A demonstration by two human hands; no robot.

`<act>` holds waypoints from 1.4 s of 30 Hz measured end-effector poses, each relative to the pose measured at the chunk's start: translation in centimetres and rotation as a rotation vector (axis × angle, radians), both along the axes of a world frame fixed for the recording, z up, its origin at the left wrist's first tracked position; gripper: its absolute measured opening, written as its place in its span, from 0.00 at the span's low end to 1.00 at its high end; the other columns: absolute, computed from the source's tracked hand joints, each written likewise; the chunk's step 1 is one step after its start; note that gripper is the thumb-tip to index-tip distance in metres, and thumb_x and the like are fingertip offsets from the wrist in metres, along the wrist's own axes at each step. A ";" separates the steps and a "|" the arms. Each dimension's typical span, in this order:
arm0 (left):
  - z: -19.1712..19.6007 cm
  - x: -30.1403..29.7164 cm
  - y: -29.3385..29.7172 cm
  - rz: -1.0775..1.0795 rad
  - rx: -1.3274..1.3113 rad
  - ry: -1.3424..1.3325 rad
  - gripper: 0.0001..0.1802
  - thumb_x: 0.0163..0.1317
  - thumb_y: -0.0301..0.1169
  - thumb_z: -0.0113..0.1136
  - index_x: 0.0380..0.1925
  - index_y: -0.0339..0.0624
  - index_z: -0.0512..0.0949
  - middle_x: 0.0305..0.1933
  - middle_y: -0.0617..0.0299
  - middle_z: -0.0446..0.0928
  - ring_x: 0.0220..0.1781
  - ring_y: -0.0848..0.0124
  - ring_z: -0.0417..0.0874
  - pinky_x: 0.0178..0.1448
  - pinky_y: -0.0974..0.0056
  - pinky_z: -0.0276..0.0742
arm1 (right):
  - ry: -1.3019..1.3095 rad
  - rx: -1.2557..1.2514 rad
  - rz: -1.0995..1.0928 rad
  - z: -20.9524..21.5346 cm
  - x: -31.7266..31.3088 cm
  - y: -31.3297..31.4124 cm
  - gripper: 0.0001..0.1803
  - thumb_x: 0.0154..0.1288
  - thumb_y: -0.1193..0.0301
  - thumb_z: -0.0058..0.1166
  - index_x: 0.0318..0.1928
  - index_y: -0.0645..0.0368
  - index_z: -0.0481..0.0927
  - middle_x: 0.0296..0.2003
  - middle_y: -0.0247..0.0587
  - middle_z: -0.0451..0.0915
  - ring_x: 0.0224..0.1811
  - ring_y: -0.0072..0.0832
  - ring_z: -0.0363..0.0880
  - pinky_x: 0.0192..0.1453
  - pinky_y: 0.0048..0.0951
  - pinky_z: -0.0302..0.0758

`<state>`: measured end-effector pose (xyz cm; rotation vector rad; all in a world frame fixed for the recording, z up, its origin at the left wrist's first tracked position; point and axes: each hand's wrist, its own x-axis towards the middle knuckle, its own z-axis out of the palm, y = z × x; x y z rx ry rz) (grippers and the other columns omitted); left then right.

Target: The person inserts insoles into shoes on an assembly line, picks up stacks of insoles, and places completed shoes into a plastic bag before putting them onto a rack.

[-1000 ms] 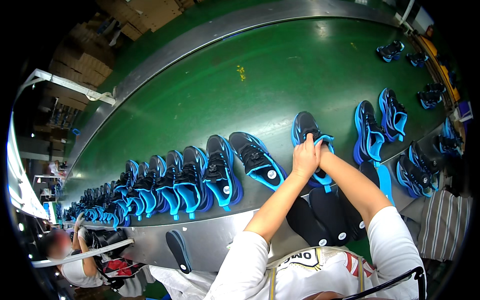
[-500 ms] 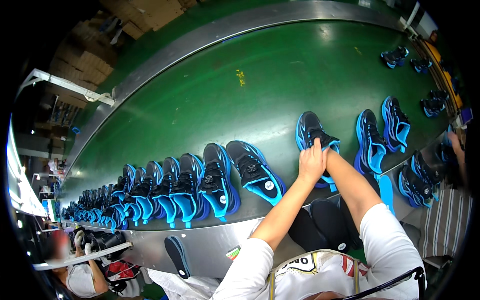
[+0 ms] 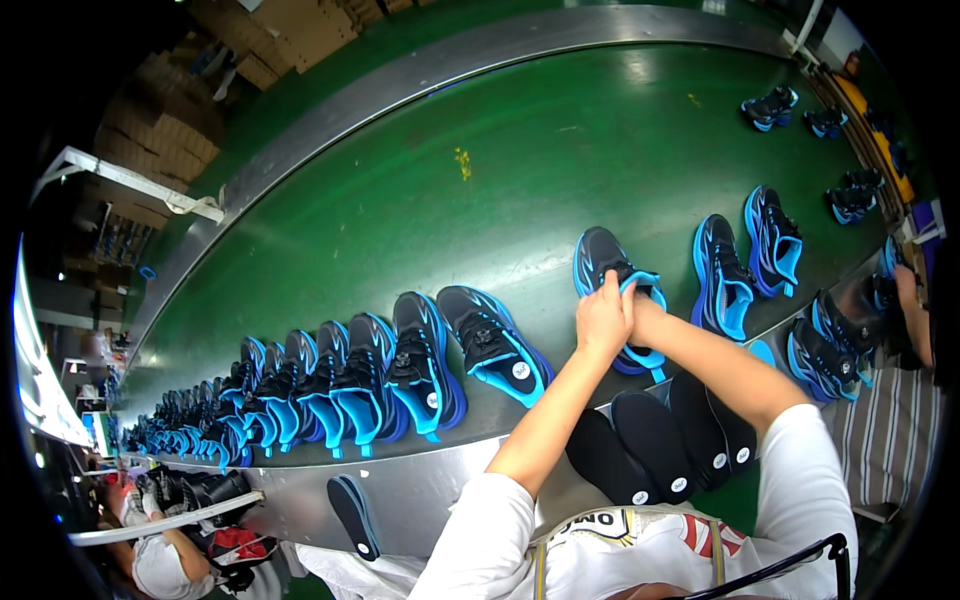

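A black sneaker with a bright blue sole [image 3: 598, 249] lies on the green work surface, toe pointing away from me. Closed at its tongue and lacing is my left hand [image 3: 604, 318]. My right hand [image 3: 648, 316] reaches into the shoe's blue-lined opening from the heel side, and its fingers are hidden there. Whether it holds anything inside cannot be seen. Just left stands a matching sneaker [image 3: 492, 338] with a round white sticker on its insole. Below my forearms several black insoles [image 3: 652, 440] are fanned out at the metal edge.
A long row of matching sneakers [image 3: 368, 372] stretches left along the near edge. Two more [image 3: 722, 275] stand to the right, with others beyond. A pair of insoles [image 3: 354, 515] lies on the metal ledge [image 3: 420, 490]. Another person's arm [image 3: 912, 315] shows at far right, and a co-worker [image 3: 165, 565] at lower left.
My right hand has gone deeper into the sneaker's opening, while my left stays at the tongue. More of the fanned insoles show under my right arm. The whole view has shifted slightly.
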<state>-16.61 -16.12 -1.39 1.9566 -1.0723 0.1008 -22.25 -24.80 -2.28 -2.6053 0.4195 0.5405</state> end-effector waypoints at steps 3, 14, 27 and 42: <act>-0.1 -1.1 0.6 -0.040 0.049 -0.106 0.18 0.53 0.34 0.53 0.39 0.31 0.68 0.18 0.55 0.72 0.19 0.58 0.72 0.26 0.59 0.66 | 0.039 -0.127 0.115 -3.2 1.7 -0.9 0.19 0.54 0.69 0.42 0.46 0.63 0.70 0.46 0.52 0.70 0.50 0.39 0.68 0.54 0.37 0.63; -1.2 0.4 -0.3 0.084 0.100 -0.289 0.18 0.54 0.35 0.53 0.37 0.31 0.70 0.17 0.58 0.71 0.17 0.63 0.72 0.25 0.62 0.63 | 0.198 -0.238 0.385 -2.2 1.8 -0.9 0.19 0.55 0.66 0.41 0.46 0.59 0.72 0.48 0.49 0.69 0.51 0.38 0.67 0.56 0.35 0.60; 1.1 3.1 -1.6 -0.142 0.269 -0.343 0.12 0.52 0.36 0.52 0.33 0.42 0.67 0.21 0.56 0.72 0.23 0.58 0.75 0.28 0.58 0.67 | 0.630 -0.132 0.312 5.6 -1.7 2.2 0.34 0.43 0.51 0.45 0.51 0.59 0.71 0.45 0.46 0.74 0.54 0.31 0.67 0.67 0.35 0.33; 0.5 3.6 -3.1 -0.395 0.737 -0.398 0.15 0.53 0.39 0.52 0.31 0.38 0.67 0.30 0.52 0.73 0.30 0.58 0.78 0.34 0.55 0.71 | -0.408 0.032 -0.062 3.1 -7.2 3.2 0.30 0.51 0.56 0.48 0.49 0.65 0.65 0.48 0.52 0.70 0.56 0.34 0.64 0.65 0.41 0.43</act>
